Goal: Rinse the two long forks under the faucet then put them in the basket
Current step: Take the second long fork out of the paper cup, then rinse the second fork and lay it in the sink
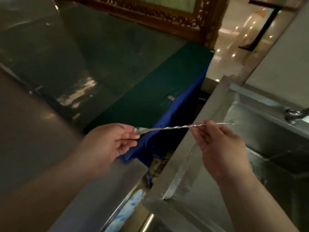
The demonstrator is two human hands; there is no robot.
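A long thin metal fork (173, 127) with a twisted shaft stretches almost level between my two hands. My left hand (107, 144) pinches its left end with thumb and fingers. My right hand (217, 144) pinches the shaft further right, and the blurred tines stick out past those fingers over the steel sink's (189, 164) left rim. A second fork may lie against the first; blur hides whether it does. The faucet (296, 114) sits at the right edge, behind the sink basin. No basket is in view.
A steel counter (33, 131) spans the left side. Between counter and sink hangs a blue cloth (168, 131) below a dark green cover (150, 91). A carved wooden frame (150, 12) stands at the back, and a shiny tiled floor shows at the upper right.
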